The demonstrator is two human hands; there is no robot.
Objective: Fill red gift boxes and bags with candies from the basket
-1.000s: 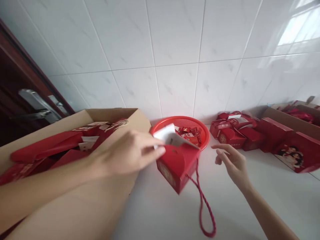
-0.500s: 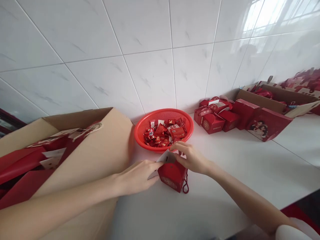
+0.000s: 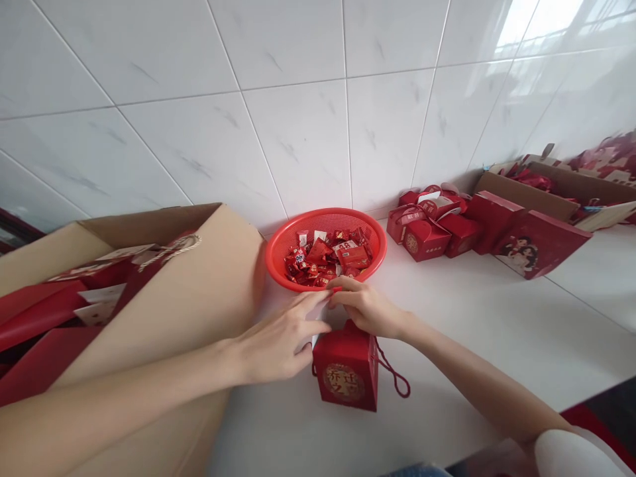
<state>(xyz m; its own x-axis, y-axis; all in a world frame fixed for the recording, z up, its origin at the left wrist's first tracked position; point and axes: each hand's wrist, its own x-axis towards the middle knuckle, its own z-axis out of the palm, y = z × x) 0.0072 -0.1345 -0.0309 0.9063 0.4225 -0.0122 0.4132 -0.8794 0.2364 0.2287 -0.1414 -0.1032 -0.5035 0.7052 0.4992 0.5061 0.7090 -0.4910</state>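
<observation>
Red box (image 3: 346,363), gold emblem (image 3: 344,383), grey-veined tiles (image 3: 298,146)

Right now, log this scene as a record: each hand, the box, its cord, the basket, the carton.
Left hand: at upper left of box
Right hand: over top of box, fingertips near left hand
Box: upright on counter, gold emblem in front
Cord: looped out at right of box
Basket: behind box, holding wrapped packets
Carton: left of basket, red packaging inside

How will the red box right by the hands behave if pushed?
The box would probably slide rather than roll, given its flat sides. Its thin-looking, card-like panels suggest it may dent if squeezed. Its cord looks floppy, curving loosely outward, so it would likely trail.
</observation>
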